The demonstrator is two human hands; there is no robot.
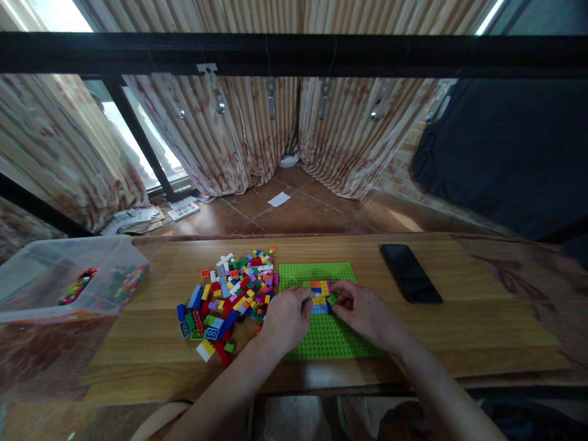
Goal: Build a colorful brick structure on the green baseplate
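A green studded baseplate [321, 343] lies on the wooden table. Near its middle is a patch of orange, yellow, white and blue bricks [320, 301]. My right hand [367, 311] is at the right side of this patch, with a green brick [332, 299] pinched between thumb and fingers. On the patch's left side rests my left hand [287, 315], its fingers curled together; whatever they grip, if anything, is too small to make out. Left of the baseplate spreads a heap of loose bricks [239, 294] in many colours, partly behind my left hand.
A black phone [410, 274] lies on the table [482, 318] to the right. At the far left stands a clear plastic bin [41, 257] with more coloured pieces inside. A dark metal bar [294, 55] crosses above, before striped curtains [248, 135]. Papers [184, 209] lie on the floor.
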